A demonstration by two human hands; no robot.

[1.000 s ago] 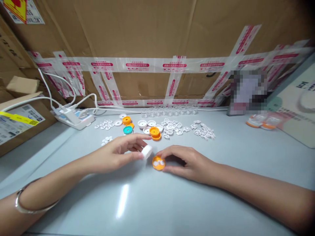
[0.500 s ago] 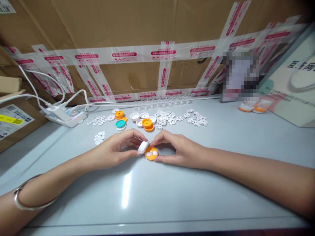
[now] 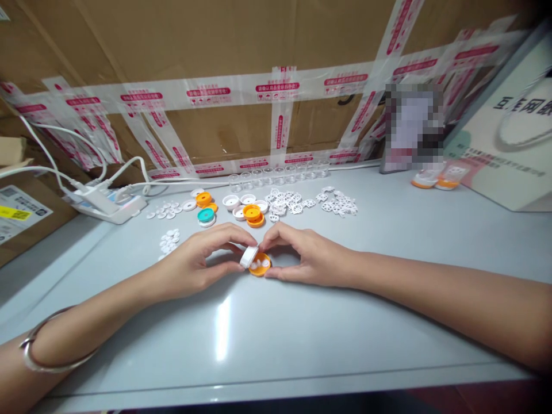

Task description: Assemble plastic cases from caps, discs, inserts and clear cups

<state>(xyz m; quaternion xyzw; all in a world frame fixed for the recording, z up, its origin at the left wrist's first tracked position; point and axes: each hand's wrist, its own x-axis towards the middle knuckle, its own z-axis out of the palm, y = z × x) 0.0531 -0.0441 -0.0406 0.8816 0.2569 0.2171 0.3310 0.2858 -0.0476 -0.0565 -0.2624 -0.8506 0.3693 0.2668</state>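
Between thumb and fingers, my left hand (image 3: 207, 256) grips a round white plastic cap (image 3: 249, 256), tilted on its edge. Right beside and partly behind it is a shallow orange round case (image 3: 266, 271) with small white discs (image 3: 265, 263) lying inside. My right hand (image 3: 302, 256) pinches that orange case at its right side, fingers above and thumb below. The cap overlaps the case's left edge; whether the two touch I cannot tell.
Behind my hands lie orange round parts (image 3: 252, 213), a teal one (image 3: 206, 216), white openwork pieces (image 3: 284, 201), small white discs (image 3: 169, 241) and a row of clear cups (image 3: 280, 174). A power strip (image 3: 107, 208) is at left, a large cardboard box (image 3: 215, 132) at the back.
The white cap leans further over the orange case and covers more of its left side. The whole scene has shifted slightly left and up in view.
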